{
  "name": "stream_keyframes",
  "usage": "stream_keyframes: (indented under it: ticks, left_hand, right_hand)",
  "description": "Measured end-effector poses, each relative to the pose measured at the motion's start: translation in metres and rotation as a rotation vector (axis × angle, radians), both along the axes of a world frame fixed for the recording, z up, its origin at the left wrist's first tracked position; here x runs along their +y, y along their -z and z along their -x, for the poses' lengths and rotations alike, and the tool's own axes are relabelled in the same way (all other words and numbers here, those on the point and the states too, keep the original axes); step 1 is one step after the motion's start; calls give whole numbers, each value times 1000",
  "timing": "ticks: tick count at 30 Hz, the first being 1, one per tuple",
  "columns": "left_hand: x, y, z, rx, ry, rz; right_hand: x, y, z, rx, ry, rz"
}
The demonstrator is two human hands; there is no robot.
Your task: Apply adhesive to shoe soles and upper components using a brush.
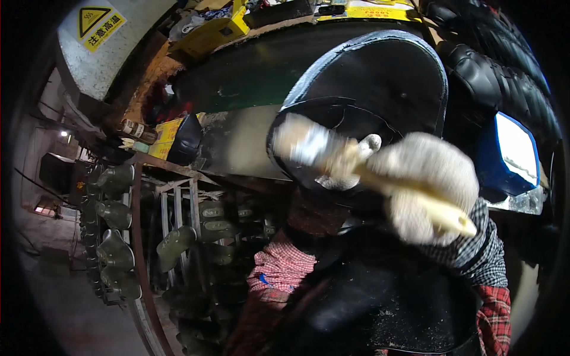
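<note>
We see the right hand (432, 161) with its gloved fingers clamped round the pale handle of a brush (344, 159), head pointing left, all blurred. Left hand (338, 181) is mostly behind the brush, at the lower part of a black boot-like piece (386, 77); we can't tell whether those fingers grip it or just lie against it. The piece overlaps the near edge of the counter (240, 139), toward its right end, pale rim upward. Risks, as we judge: if the left hold is loose, brush pressure could tip the piece or slide it off that near edge. The brush head is right in front of the left glove, so a poorly aimed stroke could smear glove instead of rim. If the bristles are loaded (too blurred to tell), a fast stroke could spatter or coat unevenly. The blue tub (491, 159) stands near the counter's right end, close to the right sleeve (469, 252); a wide elbow could knock it or drag cloth through its white contents.
</note>
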State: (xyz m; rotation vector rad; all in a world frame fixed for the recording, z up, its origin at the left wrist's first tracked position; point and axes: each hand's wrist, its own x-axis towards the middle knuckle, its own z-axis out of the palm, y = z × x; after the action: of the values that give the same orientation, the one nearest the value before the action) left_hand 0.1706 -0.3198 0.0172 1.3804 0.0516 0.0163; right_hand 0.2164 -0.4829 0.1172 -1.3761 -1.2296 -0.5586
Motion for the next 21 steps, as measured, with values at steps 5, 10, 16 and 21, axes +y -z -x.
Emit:
stream_keyframes:
  ticks: [5, 10, 16, 21]
  left_hand:
    - [3, 6, 11, 14, 8, 31]
    - [5, 5, 3, 11, 1, 42]
    - [15, 5, 5, 16, 19, 54]
    - [6, 2, -3, 3, 50, 41]
  right_hand:
    - [19, -14, -16, -253, -11, 247]
    - [8, -33, -21, -55, 225, 391]
    - [27, 7, -15, -15, 16, 303]
    - [51, 29, -31, -184, 105, -284]
